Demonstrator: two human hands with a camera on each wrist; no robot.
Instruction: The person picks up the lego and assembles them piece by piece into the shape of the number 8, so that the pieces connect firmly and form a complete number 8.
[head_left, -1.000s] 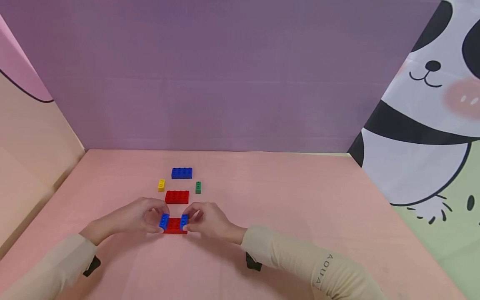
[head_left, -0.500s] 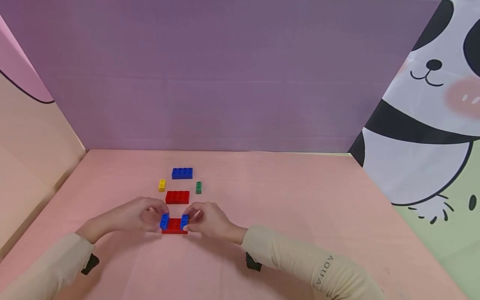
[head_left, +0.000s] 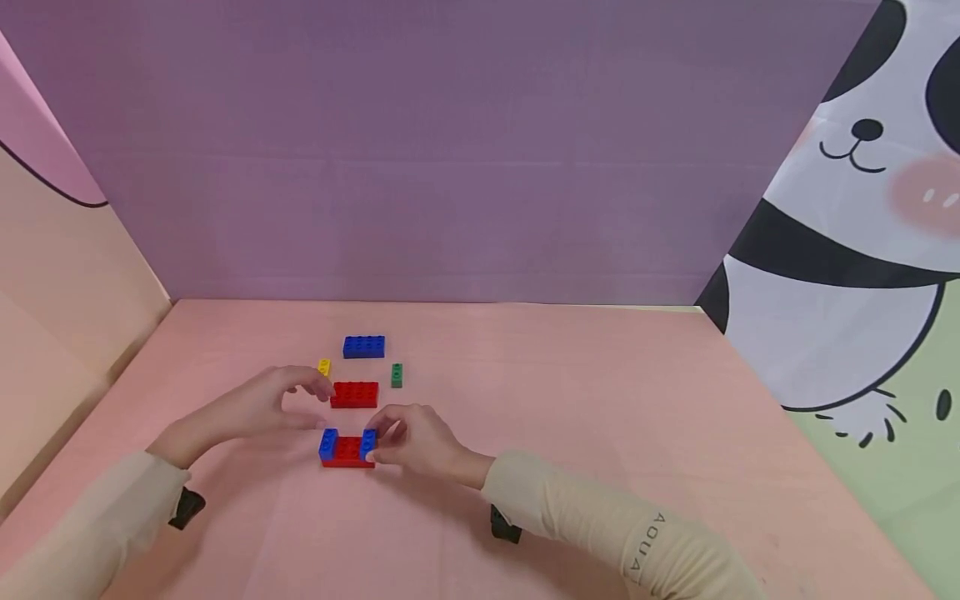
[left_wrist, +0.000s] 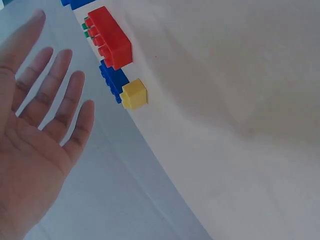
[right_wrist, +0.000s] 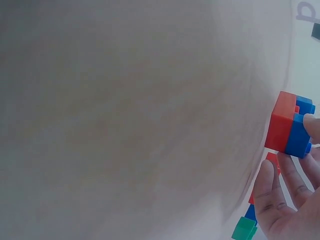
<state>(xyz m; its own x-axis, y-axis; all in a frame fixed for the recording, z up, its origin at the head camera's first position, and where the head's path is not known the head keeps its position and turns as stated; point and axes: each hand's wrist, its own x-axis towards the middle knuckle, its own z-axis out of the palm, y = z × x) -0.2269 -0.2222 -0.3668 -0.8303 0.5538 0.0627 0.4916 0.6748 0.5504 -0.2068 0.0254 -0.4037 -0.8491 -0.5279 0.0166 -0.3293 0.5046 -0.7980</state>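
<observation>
In the head view, a red brick lies near the front with a small blue brick on its left end and another small blue brick on its right end. My right hand pinches the right-hand blue brick between thumb and fingers; the right wrist view shows the thumb against this blue brick. My left hand is off the bricks, its fingertips beside a loose red brick. In the left wrist view the fingers of the left hand are extended with nothing in them.
Behind the loose red brick lie a small yellow brick, partly covered by the left hand, a small green brick and a larger blue brick. The pink tabletop ends at a purple backdrop.
My left hand has let go of the left blue brick and moved away from me, up toward the loose red brick. The right hand keeps its grip in the same place.
</observation>
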